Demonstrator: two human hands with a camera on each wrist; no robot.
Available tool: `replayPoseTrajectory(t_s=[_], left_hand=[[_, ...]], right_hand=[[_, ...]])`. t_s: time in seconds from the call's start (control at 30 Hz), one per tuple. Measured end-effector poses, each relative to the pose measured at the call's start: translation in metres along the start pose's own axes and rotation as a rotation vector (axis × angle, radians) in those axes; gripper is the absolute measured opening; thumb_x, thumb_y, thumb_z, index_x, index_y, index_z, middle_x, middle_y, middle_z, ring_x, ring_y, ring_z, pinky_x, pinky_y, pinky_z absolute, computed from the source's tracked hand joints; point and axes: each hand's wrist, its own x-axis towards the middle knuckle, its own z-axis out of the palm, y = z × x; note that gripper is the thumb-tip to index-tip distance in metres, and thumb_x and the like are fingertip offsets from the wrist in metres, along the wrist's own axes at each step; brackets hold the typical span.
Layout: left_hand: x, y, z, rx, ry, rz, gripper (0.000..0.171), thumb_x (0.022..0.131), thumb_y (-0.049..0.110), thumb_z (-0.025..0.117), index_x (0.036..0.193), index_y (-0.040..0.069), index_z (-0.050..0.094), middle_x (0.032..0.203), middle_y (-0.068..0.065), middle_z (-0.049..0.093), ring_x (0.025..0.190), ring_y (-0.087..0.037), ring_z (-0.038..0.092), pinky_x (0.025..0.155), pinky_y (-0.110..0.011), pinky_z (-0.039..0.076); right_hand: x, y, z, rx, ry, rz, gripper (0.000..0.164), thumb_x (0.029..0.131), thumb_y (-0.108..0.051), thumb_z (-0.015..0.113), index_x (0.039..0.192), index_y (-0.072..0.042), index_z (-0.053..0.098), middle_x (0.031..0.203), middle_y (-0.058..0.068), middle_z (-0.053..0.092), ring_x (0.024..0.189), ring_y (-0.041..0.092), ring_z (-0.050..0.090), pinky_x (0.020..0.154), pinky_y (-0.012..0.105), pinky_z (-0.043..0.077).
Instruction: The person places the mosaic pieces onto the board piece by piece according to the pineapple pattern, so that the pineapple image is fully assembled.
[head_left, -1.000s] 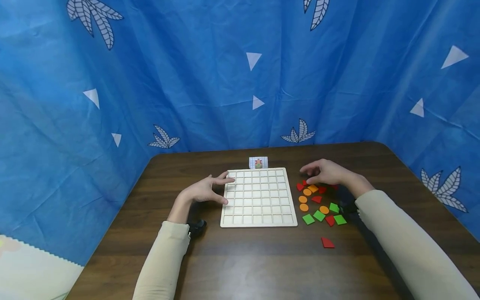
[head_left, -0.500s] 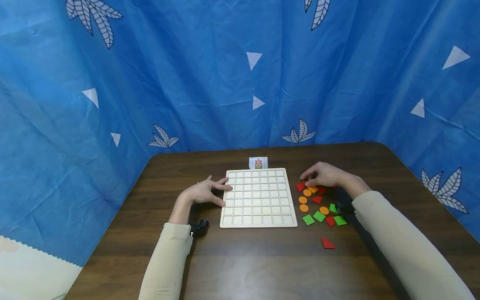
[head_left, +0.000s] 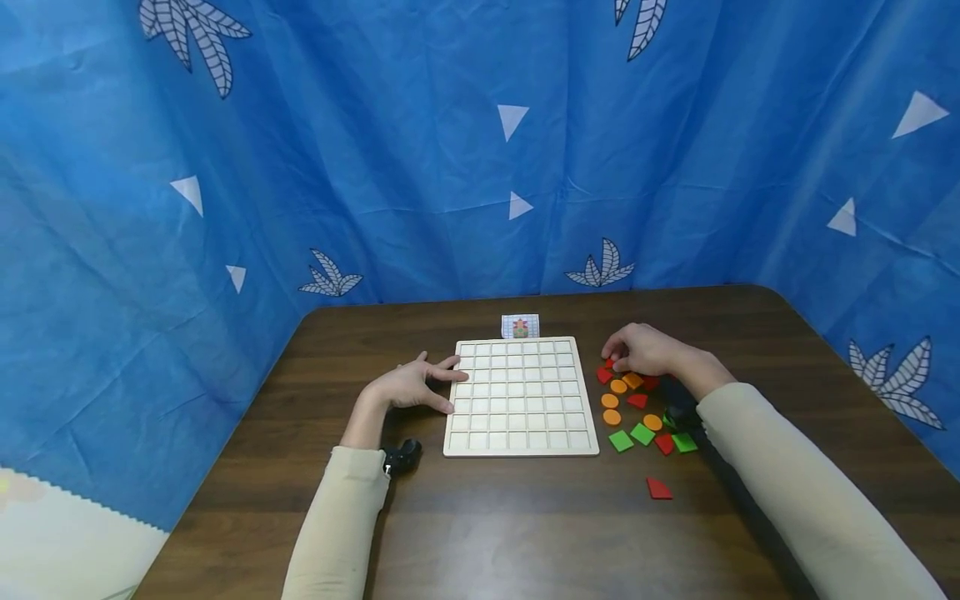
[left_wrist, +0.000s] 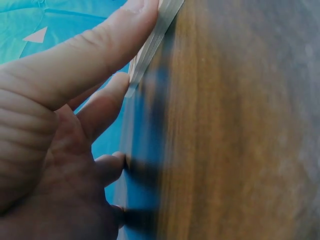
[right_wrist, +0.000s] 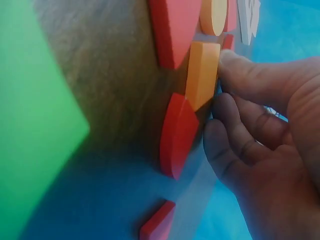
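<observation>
My left hand (head_left: 408, 386) rests at the left edge of a pale gridded board (head_left: 522, 456), fingers spread and fairly straight. In the left wrist view the thumb (left_wrist: 95, 52) lies against the board's side (left_wrist: 156, 45). My right hand (head_left: 647, 348) reaches to the far end of a scatter of small flat tiles, thumb and fingertips pinching a red tile (head_left: 609, 364). Seen from the right wrist, that red tile (right_wrist: 228, 42) is mostly hidden behind the thumb. Close by lie an orange square tile (right_wrist: 201, 72) and a red quarter-round tile (right_wrist: 177, 135).
Orange round tiles (head_left: 611, 417), green square tiles (head_left: 642, 433) and more red tiles (head_left: 637, 401) lie right of the board. One red tile (head_left: 658, 489) sits apart, nearer the front. A small picture card (head_left: 521, 326) lies behind the board. Blue curtain (head_left: 420, 167) surrounds the table.
My right hand has come down slightly, and its thumb and fingertips have closed in on a red tile. The left hand has drawn back a little towards the board's edge.
</observation>
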Motion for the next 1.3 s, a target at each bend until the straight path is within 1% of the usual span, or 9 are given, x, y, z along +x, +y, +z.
replayPoseTrajectory(t_s=[0.13,0.33,0.47,0.63,0.7,0.83,0.97,1.13,1.3], left_hand=[[0.001,0.001,0.001,-0.002,0.002,-0.007,0.061,0.080,0.032,0.088,0.138,0.037,0.067,0.167,0.013,0.033,0.162,-0.035,-0.010,0.121,-0.075,0.000],[0.001,0.001,0.002,-0.004,0.012,-0.036,0.061,0.079,0.033,0.089,0.136,0.041,0.067,0.166,0.015,0.034,0.162,-0.035,-0.009,0.119,-0.078,0.005],[0.001,0.001,0.002,0.000,0.009,-0.033,0.060,0.080,0.033,0.088,0.136,0.040,0.067,0.167,0.014,0.033,0.162,-0.035,-0.009,0.120,-0.078,0.002],[0.000,0.001,0.001,0.002,0.004,0.004,0.060,0.082,0.030,0.087,0.138,0.035,0.067,0.168,0.008,0.033,0.161,-0.039,-0.008,0.120,-0.077,-0.005],[0.000,0.002,0.001,0.000,0.002,0.012,0.060,0.082,0.030,0.087,0.138,0.034,0.067,0.168,0.007,0.033,0.161,-0.039,-0.009,0.120,-0.076,-0.006],[-0.001,0.003,0.001,-0.006,0.001,0.003,0.059,0.082,0.030,0.087,0.138,0.034,0.067,0.168,0.008,0.033,0.161,-0.038,-0.009,0.120,-0.075,-0.007],[-0.001,0.003,0.001,-0.013,0.007,0.001,0.059,0.082,0.029,0.087,0.138,0.034,0.068,0.168,0.007,0.034,0.161,-0.038,-0.009,0.121,-0.075,-0.007],[0.000,0.001,0.000,0.003,0.011,0.006,0.060,0.081,0.031,0.087,0.137,0.034,0.068,0.167,0.008,0.035,0.161,-0.039,-0.008,0.120,-0.076,-0.005],[0.000,0.001,0.001,0.016,0.007,0.005,0.060,0.082,0.033,0.087,0.138,0.036,0.067,0.167,0.010,0.035,0.161,-0.039,-0.008,0.120,-0.077,-0.003]], right_hand=[[0.003,-0.002,0.001,-0.003,0.016,0.000,0.020,0.097,-0.001,0.066,0.116,-0.001,0.071,0.097,0.008,0.066,0.087,0.021,0.057,0.078,0.029,0.053],[0.013,-0.010,0.001,0.027,0.059,-0.034,0.020,0.098,-0.002,0.064,0.117,-0.002,0.071,0.098,0.008,0.066,0.088,0.022,0.057,0.078,0.031,0.052],[0.021,-0.024,0.002,0.046,0.079,-0.051,0.020,0.098,-0.002,0.064,0.117,-0.001,0.071,0.099,0.009,0.067,0.088,0.022,0.057,0.078,0.031,0.052],[0.033,-0.047,0.005,0.082,0.114,-0.044,0.020,0.098,-0.004,0.065,0.117,-0.001,0.072,0.101,0.010,0.068,0.090,0.023,0.057,0.078,0.031,0.051],[0.038,-0.055,0.009,0.103,0.124,-0.037,0.022,0.098,-0.005,0.066,0.118,-0.001,0.072,0.103,0.010,0.067,0.092,0.024,0.057,0.078,0.031,0.051],[0.049,-0.073,0.017,0.142,0.144,-0.030,0.024,0.097,-0.006,0.068,0.120,-0.001,0.071,0.105,0.011,0.067,0.095,0.024,0.057,0.079,0.031,0.050],[0.057,-0.090,0.026,0.164,0.155,-0.042,0.024,0.097,-0.004,0.067,0.120,0.000,0.072,0.107,0.012,0.069,0.096,0.023,0.058,0.085,0.034,0.052],[0.063,-0.107,0.040,0.142,0.162,-0.069,0.021,0.095,-0.003,0.067,0.115,-0.002,0.075,0.105,0.010,0.072,0.094,0.022,0.058,0.087,0.035,0.053],[0.067,-0.121,0.052,0.111,0.167,-0.051,0.019,0.093,-0.004,0.068,0.111,-0.002,0.075,0.103,0.010,0.071,0.096,0.023,0.059,0.089,0.036,0.053]])
